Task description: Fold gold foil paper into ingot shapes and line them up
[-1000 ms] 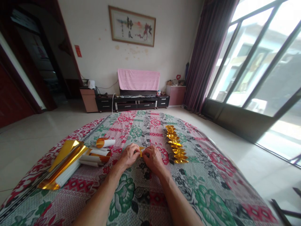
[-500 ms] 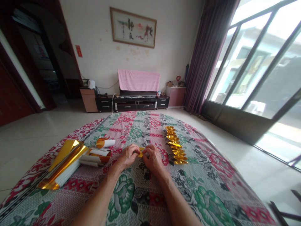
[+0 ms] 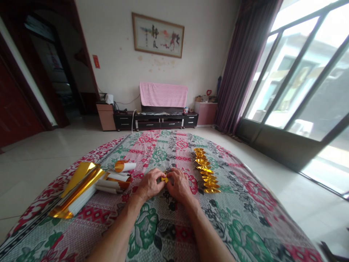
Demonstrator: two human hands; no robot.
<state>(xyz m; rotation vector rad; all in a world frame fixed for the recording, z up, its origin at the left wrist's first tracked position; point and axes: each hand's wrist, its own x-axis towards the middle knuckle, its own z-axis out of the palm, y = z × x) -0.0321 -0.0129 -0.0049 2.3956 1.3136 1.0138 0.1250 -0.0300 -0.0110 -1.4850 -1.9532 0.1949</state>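
Note:
A small piece of gold foil paper (image 3: pixel 164 179) sits between my two hands, just above the middle of the patterned cloth. My left hand (image 3: pixel 153 183) pinches it from the left, thumb and fingers closed. From the other side my right hand (image 3: pixel 178 184) grips it, its fingers curled in. Most of the piece is hidden by the fingers. To the right, several folded gold foil ingot shapes (image 3: pixel 206 171) lie in a row. On the left are loose sheets and rolls of gold foil paper (image 3: pixel 87 189) with white backs.
The flowered cloth (image 3: pixel 231 214) covers a round-edged surface. Beyond it stands a low black TV cabinet (image 3: pixel 163 122) with a pink cloth (image 3: pixel 163 94) draped above. A window and a purple curtain (image 3: pixel 245 65) are at the right.
My hands have come closer together, and less of the gold piece shows between them. The view has shifted slightly; the row and the loose sheets lie as before.

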